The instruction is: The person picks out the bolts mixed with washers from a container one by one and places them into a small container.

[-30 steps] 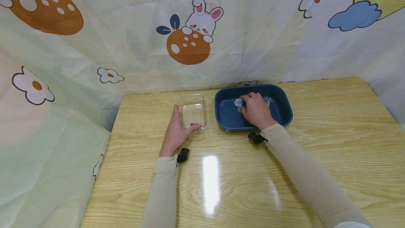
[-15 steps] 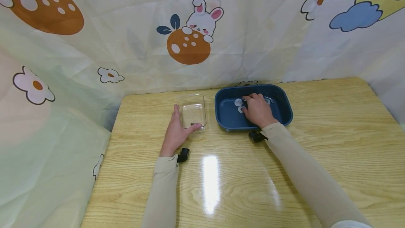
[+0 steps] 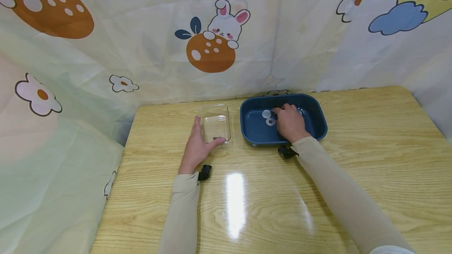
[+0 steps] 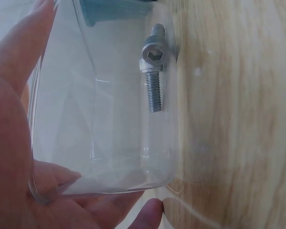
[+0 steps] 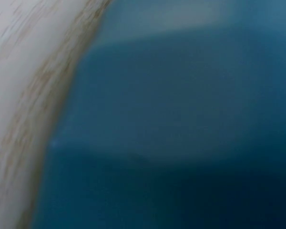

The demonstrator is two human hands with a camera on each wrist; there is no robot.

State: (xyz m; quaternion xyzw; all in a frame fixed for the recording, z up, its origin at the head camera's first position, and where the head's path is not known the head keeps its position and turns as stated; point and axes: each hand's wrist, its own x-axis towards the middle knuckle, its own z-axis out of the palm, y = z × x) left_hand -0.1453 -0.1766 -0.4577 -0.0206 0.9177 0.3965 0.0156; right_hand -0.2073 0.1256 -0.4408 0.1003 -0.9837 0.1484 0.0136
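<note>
My left hand [image 3: 195, 150] holds a clear plastic box [image 3: 216, 122], thumb at its near edge and fingers along its left side. Two socket-head screws [image 4: 154, 90] lie inside the box, seen in the left wrist view. Over on the right, my right hand [image 3: 291, 124] reaches down into a blue plastic basin [image 3: 252, 134] with its fingers bent toward the bottom. Two pale washers [image 3: 266, 114] lie just left of its fingertips. Small shiny parts [image 3: 300, 111] show beyond the knuckles. Whether the right fingers pinch anything is hidden; the right wrist view gives only the blurred basin wall [image 5: 157, 95].
Box and basin stand side by side near the back of a wooden table [image 3: 265, 199], with a narrow gap between them. A printed cloth [image 3: 152, 50] hangs right behind the table and along its left side. Black wrist cameras [image 3: 205, 172] sit on both wrists.
My right hand has shifted slightly right within the basin, and the two washers by its fingertips are now more fully visible. The left hand and box have stayed put.
</note>
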